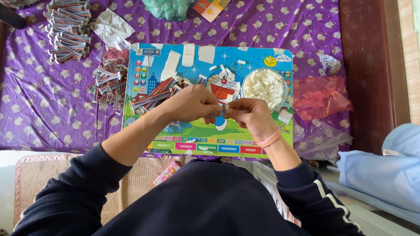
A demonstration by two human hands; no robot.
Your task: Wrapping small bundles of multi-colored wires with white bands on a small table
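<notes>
My left hand [192,102] and my right hand [251,114] meet over a colourful cartoon board [192,135]. Between their fingertips they pinch a short multicoloured ribbon cable [221,111] with a small white connector at its end. A pile of the same striped cables [155,96] lies on the board just left of my left hand. A clear round bowl of small white connectors [264,87] stands on the board above my right hand. Pink bands circle my right wrist.
The board rests on a purple patterned cloth [43,105]. More cable bundles [68,28] lie at the far left, loose ones [107,83] beside the board. Red [319,98] and clear plastic bags sit to the right, a green bag [168,8] at top. Pale blue fabric [385,170] lies right.
</notes>
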